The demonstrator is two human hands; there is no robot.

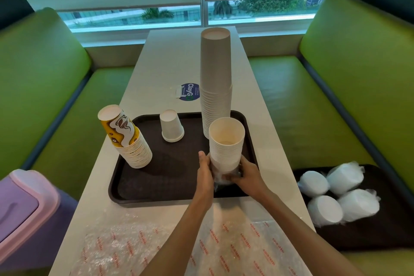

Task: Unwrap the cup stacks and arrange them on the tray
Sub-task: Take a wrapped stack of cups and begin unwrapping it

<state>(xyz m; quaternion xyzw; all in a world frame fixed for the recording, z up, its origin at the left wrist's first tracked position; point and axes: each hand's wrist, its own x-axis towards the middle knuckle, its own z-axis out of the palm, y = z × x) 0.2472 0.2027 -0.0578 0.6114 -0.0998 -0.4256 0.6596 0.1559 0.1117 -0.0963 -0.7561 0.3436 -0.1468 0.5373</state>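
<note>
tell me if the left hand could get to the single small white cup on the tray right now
Probably yes, once it lets go. The left hand is gripping the open-topped cup stack, and the small cup sits upside down just beyond it on the tray, with bare tray between.

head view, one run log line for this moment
left hand + right hand: holding cup stack | wrap: partly off | over tray

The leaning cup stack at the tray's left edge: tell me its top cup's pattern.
Yellow and brown with a white coffee-cup drawing on the top cup; head view.
</note>
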